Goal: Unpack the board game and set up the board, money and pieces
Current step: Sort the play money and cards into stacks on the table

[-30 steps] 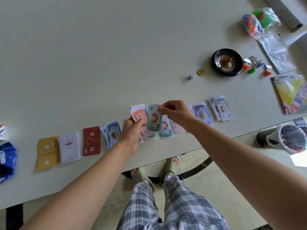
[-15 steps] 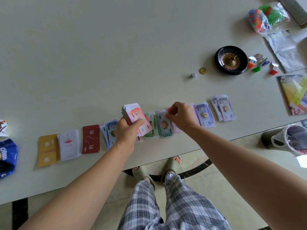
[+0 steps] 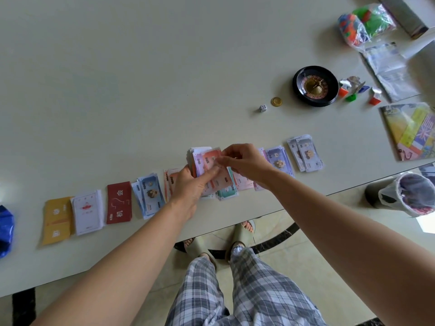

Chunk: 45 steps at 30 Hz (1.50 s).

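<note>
My left hand (image 3: 191,184) grips a stack of play money (image 3: 202,158) above the table's near edge. My right hand (image 3: 242,160) pinches the top orange note (image 3: 210,160) of that stack. Sorted note piles lie in a row on the table: blue (image 3: 149,196), green (image 3: 227,191), pink (image 3: 244,183), purple (image 3: 277,158) and grey-purple (image 3: 306,152). Three card decks lie further left: yellow (image 3: 57,218), white (image 3: 87,211) and red (image 3: 118,202). The folded board (image 3: 410,130) rests at the right edge.
A black roulette wheel (image 3: 315,85), a gold coin (image 3: 276,101) and a white die (image 3: 263,108) sit at mid-right. Small pawns (image 3: 353,90) and a bag of plastic pieces (image 3: 364,22) lie beyond. A bin with a bag (image 3: 409,196) stands on the floor.
My right hand left the green pile and came back to the held stack, where it now pinches the top orange note. My left hand stayed close to the same spot.
</note>
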Available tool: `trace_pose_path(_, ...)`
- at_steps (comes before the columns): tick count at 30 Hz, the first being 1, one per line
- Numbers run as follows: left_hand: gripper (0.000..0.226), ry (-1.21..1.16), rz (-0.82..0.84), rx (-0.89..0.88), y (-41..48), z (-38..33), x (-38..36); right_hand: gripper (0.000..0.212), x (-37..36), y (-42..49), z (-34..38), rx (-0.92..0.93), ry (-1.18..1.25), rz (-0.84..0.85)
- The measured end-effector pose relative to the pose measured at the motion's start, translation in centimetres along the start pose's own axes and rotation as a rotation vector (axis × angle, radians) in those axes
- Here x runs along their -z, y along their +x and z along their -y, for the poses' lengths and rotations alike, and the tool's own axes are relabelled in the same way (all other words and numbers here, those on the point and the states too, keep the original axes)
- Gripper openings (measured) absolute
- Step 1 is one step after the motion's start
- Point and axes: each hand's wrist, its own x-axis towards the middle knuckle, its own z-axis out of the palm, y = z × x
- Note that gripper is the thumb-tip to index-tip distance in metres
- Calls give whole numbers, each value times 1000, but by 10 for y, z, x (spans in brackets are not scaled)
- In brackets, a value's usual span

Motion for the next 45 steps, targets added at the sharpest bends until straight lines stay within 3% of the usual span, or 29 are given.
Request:
trace_pose_path(4,11,-115,-99,73,8,-1,-3,13,28,0,-14,-68,-104,-166)
trace_pose_path(9,16,-55,-121,30,9,7,-3,9,30,2,-39,-92,-349,-311)
trace_pose_path(15,20,10,-122,8,11,9,-14,21,19,6,-40,-59,-494,-420)
trace_pose_path(17,22,25,-121,-13,10,7,-18,25,22,4,-36,1,-393,-388)
trace_pose_path(20,24,37,-100,-39,10,7,-29,27,29,-5,-22,68,-45,-135)
trace_pose_path(23,28,19,-37,-32,7,6,-41,16,38,-10,-16,62,9,15)
trace_pose_path(27,14,-7,20,21,8,3,-54,16,57,-6,-24,24,7,-58)
trace_pose_path(33,14,73,-127,-31,18,7,-59,16,87,-4,-46,-85,-244,-209)
trace_pose_path(41,19,96,-102,-38,15,15,-71,15,70,2,-61,-20,-501,-409)
trace_pose_path(43,20,97,-103,-32,16,15,-74,21,71,1,-57,10,-493,-420)
trace_pose_path(45,23,81,-106,-31,15,13,-79,29,75,-1,-50,56,-333,-349)
